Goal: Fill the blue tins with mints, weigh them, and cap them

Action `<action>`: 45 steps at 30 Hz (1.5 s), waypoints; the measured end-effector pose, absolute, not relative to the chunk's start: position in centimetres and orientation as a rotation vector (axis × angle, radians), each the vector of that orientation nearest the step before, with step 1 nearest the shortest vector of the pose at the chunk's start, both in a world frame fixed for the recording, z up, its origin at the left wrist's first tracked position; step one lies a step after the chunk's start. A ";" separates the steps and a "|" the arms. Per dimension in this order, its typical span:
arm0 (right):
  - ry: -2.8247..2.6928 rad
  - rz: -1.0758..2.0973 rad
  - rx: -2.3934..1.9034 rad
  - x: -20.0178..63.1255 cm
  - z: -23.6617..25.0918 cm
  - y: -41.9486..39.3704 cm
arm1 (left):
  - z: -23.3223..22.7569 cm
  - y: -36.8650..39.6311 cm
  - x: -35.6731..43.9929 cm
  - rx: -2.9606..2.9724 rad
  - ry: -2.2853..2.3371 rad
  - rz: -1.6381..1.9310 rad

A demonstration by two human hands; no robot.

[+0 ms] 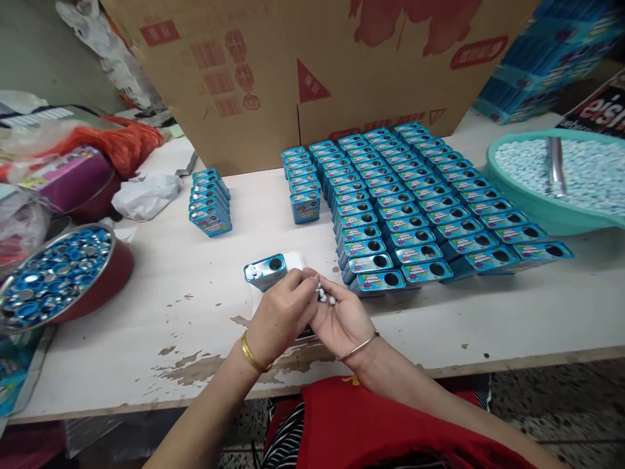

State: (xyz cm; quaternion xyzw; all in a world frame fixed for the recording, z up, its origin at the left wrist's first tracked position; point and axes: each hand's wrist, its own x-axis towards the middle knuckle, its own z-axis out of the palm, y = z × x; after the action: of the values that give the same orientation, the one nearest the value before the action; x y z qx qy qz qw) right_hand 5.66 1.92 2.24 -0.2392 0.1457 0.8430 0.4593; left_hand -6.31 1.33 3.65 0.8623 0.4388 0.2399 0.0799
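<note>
My right hand is cupped palm up near the table's front edge and holds a few small pale blue candies. My left hand pinches at those candies with its fingertips. Just behind my hands a small blue tin lies on a white scale, with its round hole facing up. To the right stand rows of several identical blue tins, all with open round holes.
A teal basin of pale candies with a metal scoop sits at the right. A red bowl of round blue lids is at the left. A short row of tins, a cardboard box and plastic bags lie behind.
</note>
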 end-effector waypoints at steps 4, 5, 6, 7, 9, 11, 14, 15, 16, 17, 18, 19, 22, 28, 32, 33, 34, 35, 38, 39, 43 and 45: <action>0.351 2.065 -0.601 5.4 2.9 2.4 | 4.5 1.8 -7.0 2.424 1.292 0.922; 0.352 2.061 -0.609 5.3 3.2 2.5 | 4.9 2.0 -7.3 2.388 1.303 0.951; 0.355 2.057 -0.620 5.2 3.4 2.6 | 5.2 2.3 -7.7 2.362 1.325 0.968; 0.356 2.053 -0.630 5.1 3.6 2.7 | 5.5 2.6 -8.2 2.347 1.355 0.978; 0.351 2.046 -0.649 5.0 3.6 2.9 | 5.9 3.3 -9.3 2.352 1.422 0.970; 0.337 2.046 -0.653 5.1 3.2 2.9 | 5.9 4.0 -10.2 2.383 1.496 0.904; 0.298 2.051 -0.614 5.4 2.3 2.8 | 5.4 4.7 -11.1 2.420 1.579 0.741; 0.283 2.049 -0.603 5.5 2.1 2.7 | 5.3 4.8 -11.3 2.421 1.593 0.699; 0.271 2.044 -0.600 5.7 1.9 2.6 | 5.2 4.8 -11.3 2.419 1.599 0.669; 0.263 2.039 -0.607 5.8 1.8 2.6 | 5.2 4.8 -11.3 2.414 1.600 0.654; 0.259 2.034 -0.622 6.0 1.7 2.5 | 5.2 4.7 -11.3 2.409 1.602 0.648; 0.257 2.032 -0.638 6.2 1.6 2.3 | 5.2 4.6 -11.3 2.403 1.606 0.647; 0.241 2.042 -0.661 6.7 1.0 1.8 | 5.6 4.0 -11.5 2.395 1.621 0.682; 0.233 2.071 -0.687 7.7 -0.6 0.5 | 5.9 2.7 -12.1 2.315 1.729 0.942; 0.252 2.066 -0.741 8.0 -0.7 0.0 | 5.1 2.5 -11.5 2.584 1.624 0.772; 0.252 2.066 -0.747 8.0 -0.6 -0.1 | 4.7 2.6 -11.3 2.676 1.596 0.671; 0.250 2.069 -0.746 8.1 -0.6 -0.1 | 4.4 2.7 -11.3 2.745 1.586 0.584; 0.244 2.074 -0.738 8.1 -0.6 -0.1 | 4.2 2.7 -11.4 2.783 1.596 0.528; 0.224 2.095 -0.708 8.3 -0.7 -0.2 | 3.7 2.7 -12.2 2.771 1.680 0.561; 0.219 2.099 -0.706 8.4 -0.7 -0.2 | 3.7 2.6 -12.4 2.747 1.712 0.605; 0.231 2.114 -0.728 8.5 -0.8 -0.5 | 3.4 0.8 -11.3 2.625 1.623 0.771; 0.251 2.131 -0.751 8.6 -0.8 -0.7 | 2.7 -0.7 -9.2 2.553 1.410 0.761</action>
State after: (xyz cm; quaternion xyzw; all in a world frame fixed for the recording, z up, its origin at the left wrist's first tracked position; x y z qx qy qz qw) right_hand 8.57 -0.71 -0.76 -0.2996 0.1004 0.8505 0.4205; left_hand -9.21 -0.72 2.71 0.8453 0.4669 0.2519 0.0636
